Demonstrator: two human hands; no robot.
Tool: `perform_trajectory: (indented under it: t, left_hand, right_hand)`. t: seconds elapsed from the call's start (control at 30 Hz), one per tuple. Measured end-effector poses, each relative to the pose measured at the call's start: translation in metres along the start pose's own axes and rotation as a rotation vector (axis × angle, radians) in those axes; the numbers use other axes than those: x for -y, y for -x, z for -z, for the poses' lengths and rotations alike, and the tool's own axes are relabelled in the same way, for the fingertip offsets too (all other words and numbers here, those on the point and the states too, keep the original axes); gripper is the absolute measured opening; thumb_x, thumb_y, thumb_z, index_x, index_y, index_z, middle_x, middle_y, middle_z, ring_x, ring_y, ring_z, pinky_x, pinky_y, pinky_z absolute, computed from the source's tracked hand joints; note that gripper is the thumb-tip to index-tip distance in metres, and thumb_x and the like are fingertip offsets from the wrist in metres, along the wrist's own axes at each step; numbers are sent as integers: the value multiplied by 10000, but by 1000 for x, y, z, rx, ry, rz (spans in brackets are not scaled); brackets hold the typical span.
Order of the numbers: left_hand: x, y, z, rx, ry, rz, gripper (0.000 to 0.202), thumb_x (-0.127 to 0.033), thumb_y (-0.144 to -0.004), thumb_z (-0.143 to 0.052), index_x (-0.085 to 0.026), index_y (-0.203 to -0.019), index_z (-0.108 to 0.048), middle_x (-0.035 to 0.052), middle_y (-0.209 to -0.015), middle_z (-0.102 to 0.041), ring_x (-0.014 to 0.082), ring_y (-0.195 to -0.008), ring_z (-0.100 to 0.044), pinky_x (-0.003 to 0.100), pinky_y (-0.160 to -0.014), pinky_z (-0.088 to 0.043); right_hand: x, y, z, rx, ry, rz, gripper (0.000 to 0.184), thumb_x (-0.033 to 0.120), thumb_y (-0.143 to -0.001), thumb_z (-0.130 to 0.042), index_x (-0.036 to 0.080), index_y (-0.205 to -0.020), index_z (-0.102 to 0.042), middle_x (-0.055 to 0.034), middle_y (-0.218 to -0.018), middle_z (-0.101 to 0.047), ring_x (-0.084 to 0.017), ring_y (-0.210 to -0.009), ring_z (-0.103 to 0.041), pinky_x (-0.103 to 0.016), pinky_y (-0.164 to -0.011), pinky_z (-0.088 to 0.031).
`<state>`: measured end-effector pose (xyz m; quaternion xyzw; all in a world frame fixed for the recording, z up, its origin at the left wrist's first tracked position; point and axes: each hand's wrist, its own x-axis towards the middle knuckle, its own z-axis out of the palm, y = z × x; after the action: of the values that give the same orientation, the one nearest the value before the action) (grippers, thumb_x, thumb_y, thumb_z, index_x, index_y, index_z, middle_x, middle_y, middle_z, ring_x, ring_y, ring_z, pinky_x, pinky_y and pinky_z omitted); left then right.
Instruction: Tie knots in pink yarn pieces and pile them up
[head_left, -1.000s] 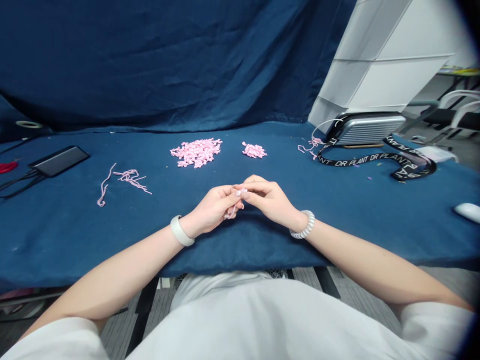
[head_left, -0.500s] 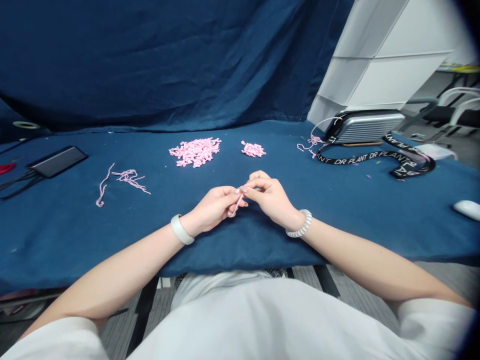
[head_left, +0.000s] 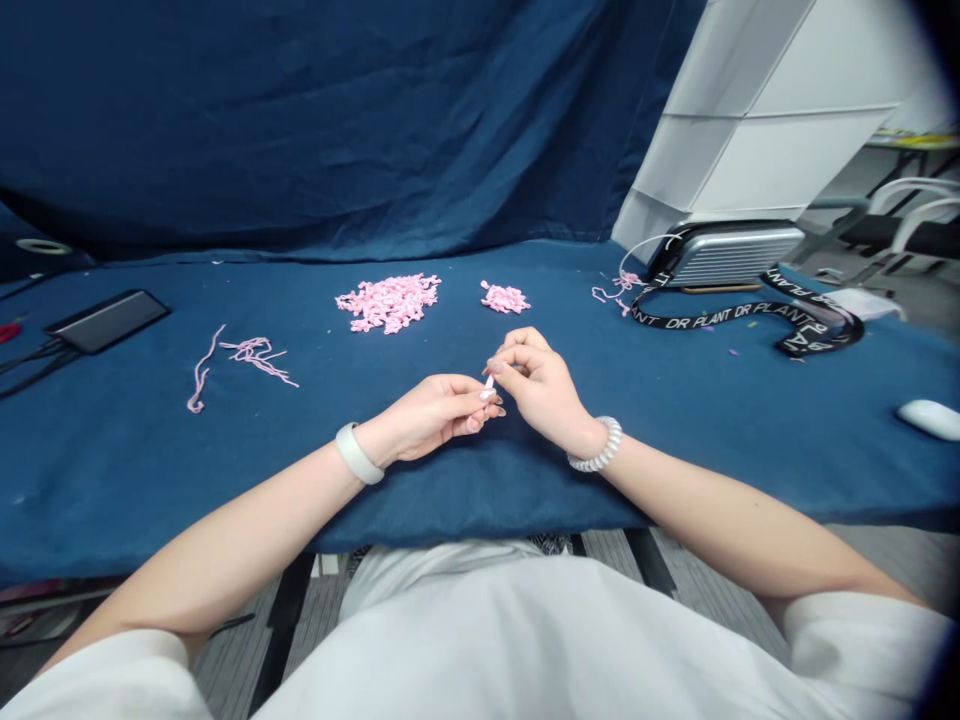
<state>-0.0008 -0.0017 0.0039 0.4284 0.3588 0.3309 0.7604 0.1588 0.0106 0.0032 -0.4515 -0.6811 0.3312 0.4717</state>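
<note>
**Blue cloth, two pink heaps, one small bit pinched between both hands**

Blue fabric covers the desk [head_left: 675, 430] and hangs behind it as a backdrop [head_left: 300, 120]. At the far right stands one white cabinet [head_left: 765, 130] with shut fronts, so its contents cannot be seen. At its foot lies one ribbed silver case [head_left: 731, 255], closed, with its inside hidden. One black lanyard [head_left: 750, 312] with white lettering loops from the case across the cloth. One dark phone [head_left: 107, 320] lies flat at the far left, and one white mouse [head_left: 930, 419] sits near the right edge.

Two heaps of pink knotted bits lie toward the back: the larger heap [head_left: 390, 301] and, just to its right, the smaller heap [head_left: 505, 298]. They lie apart. To the left lie a loose tangle of pink strands [head_left: 255, 355] and one single strand [head_left: 199, 375] beside it.

Near the front edge, the left hand [head_left: 431, 415], with a pale wristband [head_left: 358, 454], and the right hand [head_left: 540, 390], with a white coil bracelet [head_left: 596, 448], meet fingertip to fingertip. Both are curled closed, thumb against forefinger, gripping the pink piece [head_left: 489, 385] between them, just above the cloth.
</note>
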Motion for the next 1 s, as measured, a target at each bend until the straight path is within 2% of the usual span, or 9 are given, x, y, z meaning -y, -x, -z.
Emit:
perform_trajectory:
  t: [0.13, 0.33, 0.47, 0.63, 0.77, 0.87, 1.0]
  left_hand:
    - [-1, 1, -6, -22, -10, -34, 178, -229, -686, -728, -76, -740, -655, 73, -735, -639, 12, -507, -481, 124, -518, -430]
    - [2, 0, -5, -42, -65, -67, 206, -265, -718, -703, -75, -765, -639, 56, -737, -632, 11, -530, -481, 133, -544, -425]
    - [1, 2, -4, -28, -94, -57, 241, -301, -716, -704, -81, -782, -629, 52, -740, -631, 33, -584, -513, 161, -591, -434]
    - [1, 2, -2, -21, -139, -34, 257, -298, -668, -737, -88, -737, -606, 64, -778, -634, 44, -585, -497, 191, -590, -413]
    - [5, -2, 3, -87, -209, -140, 266, -327, -680, -720, -95, -689, -591, 29, -678, -576, 65, -605, -490, 195, -579, -382]
    - [7, -6, 7, -121, -288, -213, 263, -349, -718, -685, -100, -726, -600, 33, -715, -595, 67, -629, -507, 196, -605, -384]
    - [8, -6, 6, -175, -334, -209, 262, -362, -737, -661, -112, -779, -594, 29, -690, -619, 72, -621, -543, 201, -624, -409]
  right_hand:
    - [-3, -1, -3, -54, -39, -47, 247, 341, -757, -565, 112, -716, -649, -32, -893, -484, -14, -830, -446, -153, -731, -365]
    - [-6, -4, -5, -56, -39, -77, 246, 327, -759, -566, 100, -699, -639, -23, -870, -473, -6, -818, -445, -160, -769, -367]
    - [-3, -5, -1, 1, 10, -21, 233, 327, -753, -574, 111, -716, -655, -24, -863, -470, 3, -784, -440, -147, -706, -370]
    - [-2, -4, 1, 50, 21, 67, 238, 324, -754, -573, 108, -693, -652, -32, -871, -490, 3, -797, -467, -142, -712, -405]
    - [-5, -3, 0, 33, 3, 38, 234, 325, -754, -573, 112, -716, -662, -31, -887, -496, 11, -783, -469, -124, -677, -401]
    - [-6, -3, 0, 0, -25, 17, 232, 331, -747, -582, 115, -730, -665, -33, -879, -500, 6, -794, -470, -114, -654, -387]
    - [-7, -4, 0, -27, -41, -18, 224, 323, -745, -585, 115, -735, -667, -35, -883, -510, -2, -821, -476, -114, -662, -378]
